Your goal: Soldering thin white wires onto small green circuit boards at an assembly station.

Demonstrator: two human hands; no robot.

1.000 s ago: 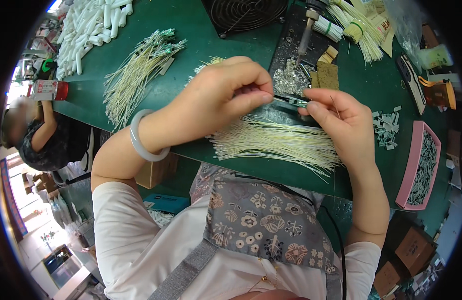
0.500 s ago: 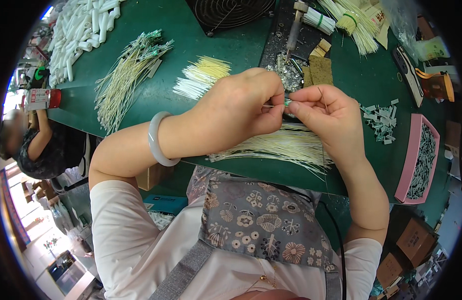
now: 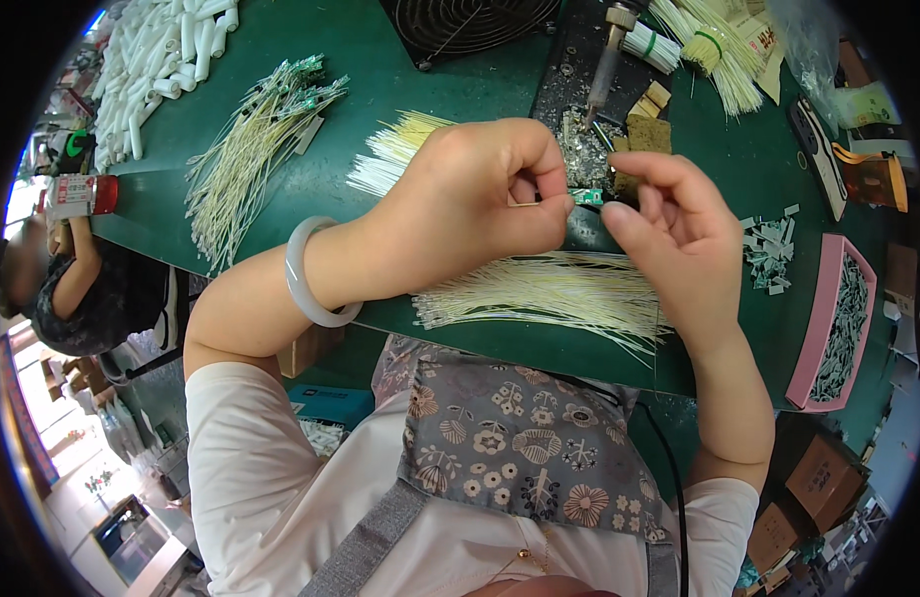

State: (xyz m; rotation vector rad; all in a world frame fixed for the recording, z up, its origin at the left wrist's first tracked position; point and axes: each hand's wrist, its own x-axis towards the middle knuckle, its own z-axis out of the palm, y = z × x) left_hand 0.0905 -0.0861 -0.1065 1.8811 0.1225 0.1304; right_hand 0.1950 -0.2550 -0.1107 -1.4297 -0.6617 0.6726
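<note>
L hand (image 3: pixel 475 199) pinches a small green circuit board (image 3: pixel 587 197) btwn thumb & index, other fingers curled in. Board is up over the bench btwn the two hands; long axis runs approx L–R, nearly level across the view, L end in the pinch, free end pointing R twd the R hand (image 3: pixel 684 239). R hand: thumb & index spread apart, tips just beside the board's free end; can't tell if they touch it or hold anything.

Green benchtop (image 3: pixel 306 209), L to R: jar w/ red end (image 3: pixel 82 196); heap of white tubes (image 3: pixel 162 75); wire sheaf w/ green ends (image 3: pixel 256 149); yellow-white wire bunch (image 3: pixel 388 149), partly behind L hand; blk fan (image 3: pixel 470 28); long pale wires (image 3: pixel 540 298), lying approx L–R; soldering iron (image 3: pixel 606 78), tip twd the person, by silvery bits (image 3: pixel 589 157); brown pad (image 3: pixel 649 134); loose small pcs (image 3: pixel 770 247); pink tray (image 3: pixel 809 343), full; phone (image 3: pixel 820 159).

Room: far L, co-worker (image 3: pixel 82 308) in dark top; lower R, brown cartons (image 3: pixel 823 483).
</note>
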